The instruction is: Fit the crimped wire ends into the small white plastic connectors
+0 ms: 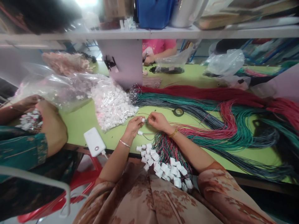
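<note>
Connectors (pixel 164 169), white and trailing red, green and dark wires (pixel 164 144), lie bunched at the near edge of the worktop (pixel 77 124), seemingly the finished share. Another small white piece (pixel 143 119) is in work just over the worktop: the left hand (pixel 133 128) pinches it between thumb and fingertips, and the right hand (pixel 158 121) is closed beside it, its grip too small to make out. Much seems left, judging by the bulging bag (pixel 114 104) of white pieces and long wire bundles (pixel 198 93).

far person (pixel 160 46): head hidden behind shelf (pixel 187 33)
left co-worker (pixel 25 141): cut off by edge
white piece (pixel 143 119) in left hand (pixel 133 126): details too small
</note>
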`<state>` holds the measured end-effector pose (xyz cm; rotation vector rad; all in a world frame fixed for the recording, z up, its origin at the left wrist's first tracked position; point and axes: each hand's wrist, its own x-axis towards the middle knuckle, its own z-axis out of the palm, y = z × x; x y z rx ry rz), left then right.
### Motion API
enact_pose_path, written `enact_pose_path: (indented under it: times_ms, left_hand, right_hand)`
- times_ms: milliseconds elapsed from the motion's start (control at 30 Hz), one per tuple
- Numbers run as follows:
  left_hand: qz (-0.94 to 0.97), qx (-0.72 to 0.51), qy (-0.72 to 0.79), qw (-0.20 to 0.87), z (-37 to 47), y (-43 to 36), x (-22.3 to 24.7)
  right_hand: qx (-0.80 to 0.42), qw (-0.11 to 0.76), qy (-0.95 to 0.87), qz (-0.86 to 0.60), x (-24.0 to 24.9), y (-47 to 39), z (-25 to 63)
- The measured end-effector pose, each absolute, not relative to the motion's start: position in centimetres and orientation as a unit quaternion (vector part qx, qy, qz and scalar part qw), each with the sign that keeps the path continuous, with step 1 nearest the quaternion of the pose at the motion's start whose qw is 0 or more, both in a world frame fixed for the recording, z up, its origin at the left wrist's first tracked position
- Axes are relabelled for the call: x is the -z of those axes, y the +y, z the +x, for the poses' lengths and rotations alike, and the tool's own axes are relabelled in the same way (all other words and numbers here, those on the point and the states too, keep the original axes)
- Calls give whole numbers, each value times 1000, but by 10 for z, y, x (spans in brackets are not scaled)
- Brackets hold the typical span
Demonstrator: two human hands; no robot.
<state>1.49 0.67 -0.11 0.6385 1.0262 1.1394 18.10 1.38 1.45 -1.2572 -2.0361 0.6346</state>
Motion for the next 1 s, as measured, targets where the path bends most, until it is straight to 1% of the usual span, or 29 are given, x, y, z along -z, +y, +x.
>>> enact_pose_path:
  times_ms: [167,333,467,533,600,633,667,733,800,833,867,933,1000]
  left_hand:
    - [315,-499,460,663,17,5,5]
    - [316,-502,466,656,13,7,7]
    - [353,-494,488,627,13,6,7]
    - [412,-503,492,578,16,0,1]
    - [517,-504,460,517,20,-10,-9]
    - [584,-479,420,503,23,-15,-15]
    - [651,-425,365,512,26,-21,-21]
    - [748,-241,233,573,32,-28,-32]
    - [770,-115,147,609,36,-32,-39]
    - [769,-96,125,620,36,-33,-41]
    - [765,-102,112,626,36,-32,-43]
    - [746,-148,116,639,32,-30,-43]
    - [720,-215,183,634,23,-26,-41]
  right_hand:
    - [-259,324,-781,-466,-10,12,174]
    - [-305,322,-783,-436,-7,13,174]
    - [-320,314,-776,-443,-7,17,178]
    - [-352,322,-762,-439,-11,22,184]
    - [-381,345,-735,-442,-18,27,191]
    - [-388,355,-724,-446,-21,29,193]
    - [-391,355,-722,-447,-23,30,194]
    - [-381,321,-749,-438,-23,28,191]
    - [-339,259,-794,-432,-19,22,182]
    - [-306,231,-812,-440,-17,19,177]
    - [-269,205,-825,-453,-14,15,172]
    - [-208,160,-837,-481,-10,11,164]
    - [-172,118,-845,-493,-7,9,159]
